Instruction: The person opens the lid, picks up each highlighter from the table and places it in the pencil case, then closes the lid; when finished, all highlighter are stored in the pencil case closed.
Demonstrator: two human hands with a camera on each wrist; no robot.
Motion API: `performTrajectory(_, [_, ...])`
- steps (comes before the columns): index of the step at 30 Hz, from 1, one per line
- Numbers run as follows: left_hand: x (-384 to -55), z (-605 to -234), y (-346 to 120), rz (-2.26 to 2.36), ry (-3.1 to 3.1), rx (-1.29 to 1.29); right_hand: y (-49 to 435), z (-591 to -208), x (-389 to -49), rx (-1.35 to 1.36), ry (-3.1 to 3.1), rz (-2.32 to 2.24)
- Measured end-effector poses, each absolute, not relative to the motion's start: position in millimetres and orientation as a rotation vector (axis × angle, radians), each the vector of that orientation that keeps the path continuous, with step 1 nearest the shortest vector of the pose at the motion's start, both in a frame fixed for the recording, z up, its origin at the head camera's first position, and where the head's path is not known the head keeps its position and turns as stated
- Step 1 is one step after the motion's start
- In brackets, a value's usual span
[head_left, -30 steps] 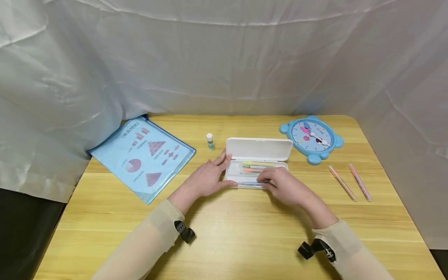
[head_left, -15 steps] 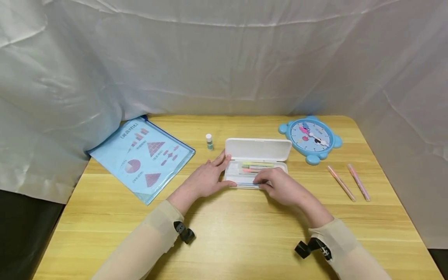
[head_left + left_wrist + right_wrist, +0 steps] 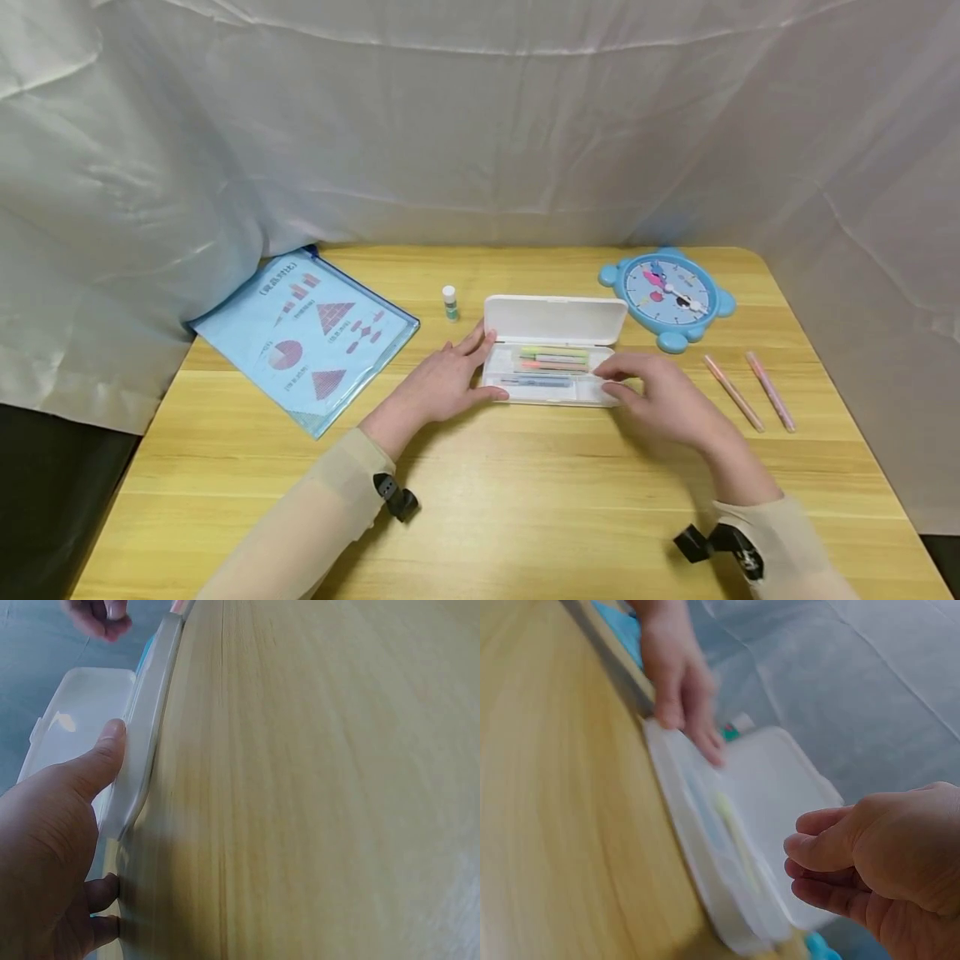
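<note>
A white plastic pencil case [image 3: 555, 394] stands on the table with its lid [image 3: 555, 320] raised at the back. Several yellow, green and orange pens [image 3: 553, 360] lie inside toward the rear, and a blue pen [image 3: 536, 381] lies along the front compartment. My left hand [image 3: 448, 379] holds the left end of the case, the thumb on its front rim and the fingers at the back corner. At the right end hovers my right hand [image 3: 663, 392], fingers loosely bent; in the right wrist view nothing shows between them.
A glue stick [image 3: 450, 303] stands behind the case on the left. A blue zip folder [image 3: 307, 337] lies farther left. To the right are a blue toy clock [image 3: 669, 290], an orange pen [image 3: 733, 392] and a pink pen [image 3: 771, 390]. A grey curtain [image 3: 480, 125] hangs behind the table.
My right hand has let go of the blue pen, which now lies in the front compartment, and has moved right to the case's end. My left hand has stayed in place.
</note>
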State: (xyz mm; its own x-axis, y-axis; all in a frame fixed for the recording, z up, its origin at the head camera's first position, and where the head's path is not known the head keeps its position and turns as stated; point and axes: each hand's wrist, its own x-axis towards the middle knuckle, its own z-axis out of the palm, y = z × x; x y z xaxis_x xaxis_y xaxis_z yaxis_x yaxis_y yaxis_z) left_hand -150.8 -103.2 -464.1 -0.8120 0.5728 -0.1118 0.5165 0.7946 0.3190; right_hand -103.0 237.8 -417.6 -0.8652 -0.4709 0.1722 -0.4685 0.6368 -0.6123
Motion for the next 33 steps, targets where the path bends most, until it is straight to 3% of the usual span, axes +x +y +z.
performTrajectory(17, [-149,-461,-103,0.432,2.765,0.838,356,-419,-62,-0.354,3.197,-0.981])
performTrajectory(33, [-150,-464,-104,0.410,2.778,0.861,378,-447,-56,-0.084,3.174,-0.740])
